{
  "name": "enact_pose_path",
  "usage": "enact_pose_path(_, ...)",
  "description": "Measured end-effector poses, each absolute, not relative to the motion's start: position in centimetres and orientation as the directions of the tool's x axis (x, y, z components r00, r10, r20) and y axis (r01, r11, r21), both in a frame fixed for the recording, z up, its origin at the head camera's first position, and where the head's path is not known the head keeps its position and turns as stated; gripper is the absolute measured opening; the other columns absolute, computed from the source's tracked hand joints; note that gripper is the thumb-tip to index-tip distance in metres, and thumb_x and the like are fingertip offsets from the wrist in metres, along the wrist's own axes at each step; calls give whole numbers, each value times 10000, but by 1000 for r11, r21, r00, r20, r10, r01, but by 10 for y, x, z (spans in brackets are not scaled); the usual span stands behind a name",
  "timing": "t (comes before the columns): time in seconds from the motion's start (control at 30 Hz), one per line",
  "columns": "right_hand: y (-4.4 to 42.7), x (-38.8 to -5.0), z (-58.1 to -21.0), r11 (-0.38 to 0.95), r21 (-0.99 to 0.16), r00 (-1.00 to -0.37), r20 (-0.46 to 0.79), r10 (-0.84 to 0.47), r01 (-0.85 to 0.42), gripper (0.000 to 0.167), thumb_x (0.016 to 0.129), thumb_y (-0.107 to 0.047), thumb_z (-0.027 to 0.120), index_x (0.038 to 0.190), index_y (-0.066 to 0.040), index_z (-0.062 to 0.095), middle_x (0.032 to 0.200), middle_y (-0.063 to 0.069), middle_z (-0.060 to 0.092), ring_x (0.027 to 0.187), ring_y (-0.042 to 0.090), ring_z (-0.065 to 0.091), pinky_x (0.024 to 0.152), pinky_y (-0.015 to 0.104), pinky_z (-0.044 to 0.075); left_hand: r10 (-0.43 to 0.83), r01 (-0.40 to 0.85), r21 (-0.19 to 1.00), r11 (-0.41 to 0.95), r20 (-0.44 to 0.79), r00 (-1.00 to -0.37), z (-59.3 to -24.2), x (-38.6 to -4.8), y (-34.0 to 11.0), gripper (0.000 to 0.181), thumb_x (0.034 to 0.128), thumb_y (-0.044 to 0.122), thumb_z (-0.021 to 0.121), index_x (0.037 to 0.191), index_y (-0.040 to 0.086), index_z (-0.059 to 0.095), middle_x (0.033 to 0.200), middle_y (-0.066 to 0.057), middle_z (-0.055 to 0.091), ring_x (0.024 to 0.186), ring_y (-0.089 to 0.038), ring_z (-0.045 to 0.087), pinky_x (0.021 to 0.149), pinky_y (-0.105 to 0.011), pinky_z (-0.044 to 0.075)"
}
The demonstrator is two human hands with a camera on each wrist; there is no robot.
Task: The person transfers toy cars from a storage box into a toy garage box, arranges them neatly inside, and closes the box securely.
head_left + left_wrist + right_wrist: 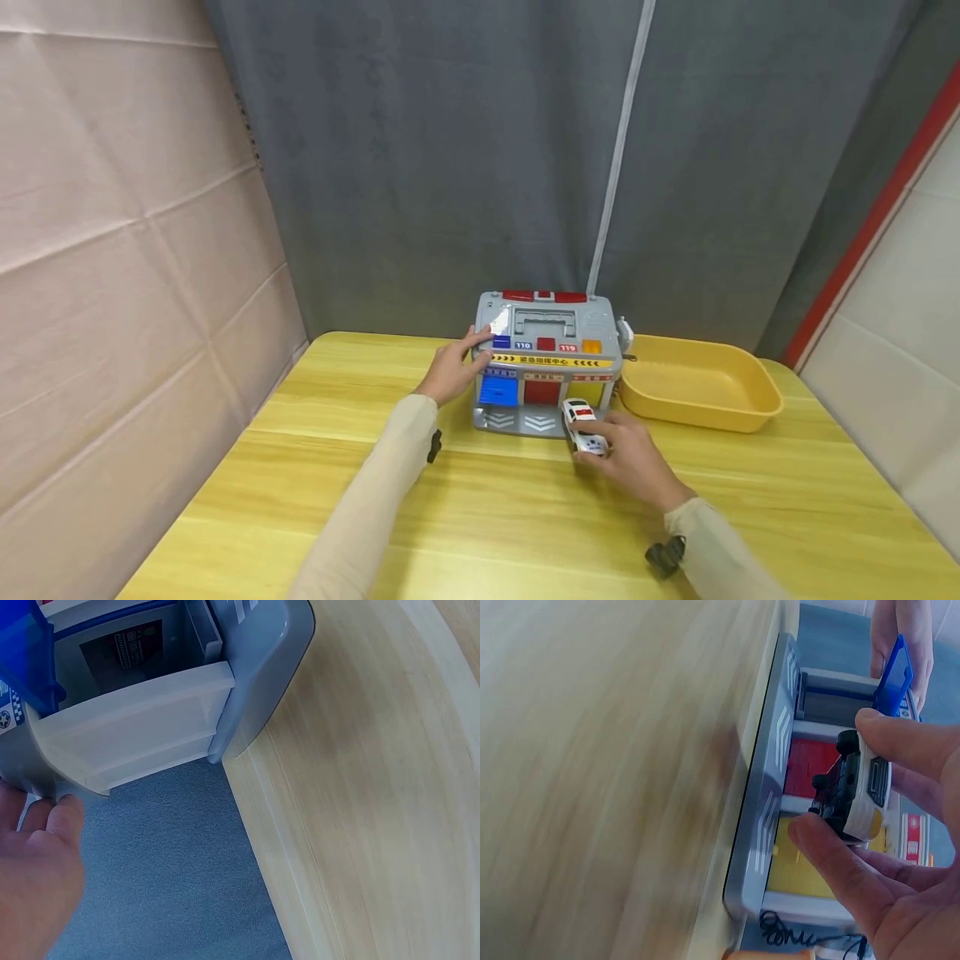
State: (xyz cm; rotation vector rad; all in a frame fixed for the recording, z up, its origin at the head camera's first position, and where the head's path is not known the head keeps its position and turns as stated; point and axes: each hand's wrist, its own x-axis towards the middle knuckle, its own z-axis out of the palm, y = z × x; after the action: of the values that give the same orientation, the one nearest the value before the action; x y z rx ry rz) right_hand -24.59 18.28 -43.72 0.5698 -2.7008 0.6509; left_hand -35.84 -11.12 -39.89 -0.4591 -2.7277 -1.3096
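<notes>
A grey toy garage point(543, 333) stands on the table with blue, red and yellow doors along its front. Its blue door point(896, 679) is swung up, and the left wrist view shows the compartment point(124, 652) behind it. My left hand point(450, 367) rests on the garage's upper left edge, fingers mostly straight. Between the thumb and fingers of my right hand point(630, 458) is a white toy police car point(581, 421), in front of the garage's yellow door point(799, 862). The right wrist view shows the car's dark underside point(840, 784) turned toward the table side.
Right of the garage sits a yellow plastic tray point(697, 417). A coiled black cord point(780, 930) hangs by the garage's right side, where a white part point(625, 333) also sticks out. Behind the wooden table point(480, 517) hangs a grey curtain point(450, 167).
</notes>
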Motion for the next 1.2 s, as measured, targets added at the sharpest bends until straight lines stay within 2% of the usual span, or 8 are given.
enact_pose_path(0.13,172,-247,-436,813,-393,-890,340,-305,-429,409,782,-265,858,1176,-220,759,1093,120,678,899,174,581,749,324,530,239,317,748,582,215,-947,-399,-357,-112,456,1039,385,529,1479,266,514,1591,176,385,1561,-161,227,1284,-469,246)
enact_pose_path(0.33,156,-250,-439,804,-411,-894,315,-318,-431,408,790,-267,852,1184,-230,755,1031,68,661,906,161,533,777,318,467,249,326,744,584,218,-944,-401,-359,-113,461,1040,398,522,1481,261,512,1593,172,386,1561,-157,223,1284,-467,246)
enact_pose_path(0.57,140,-256,-441,774,-460,-898,283,-336,-434,419,772,-269,868,1176,-240,761,947,-1,659,827,108,490,729,247,408,249,318,748,582,208,-946,-401,-359,-112,465,1041,404,518,1485,268,505,1600,178,367,1567,-174,215,1286,-473,238)
enact_pose_path(0.8,118,-259,-439,768,-477,-904,240,-353,-426,430,776,-292,864,1189,-239,756,910,-16,620,792,116,466,697,258,396,237,306,750,586,202,-950,-399,-357,-113,464,1040,408,517,1486,281,501,1601,178,364,1566,-159,211,1281,-472,252)
enact_pose_path(0.93,106,-262,-440,751,-485,-894,267,-360,-448,423,779,-289,863,1183,-219,759,859,-21,589,753,118,444,662,239,377,234,307,751,584,207,-950,-401,-357,-113,458,1038,408,521,1481,293,507,1599,169,373,1566,-174,218,1277,-484,257)
enact_pose_path(1.2,84,-266,-444,773,-508,-925,224,-307,-380,403,799,-297,851,1186,-232,759,944,29,586,815,166,466,714,286,399,243,316,745,587,210,-947,-400,-358,-113,454,1040,417,511,1481,309,502,1600,177,367,1566,-169,219,1276,-501,255)
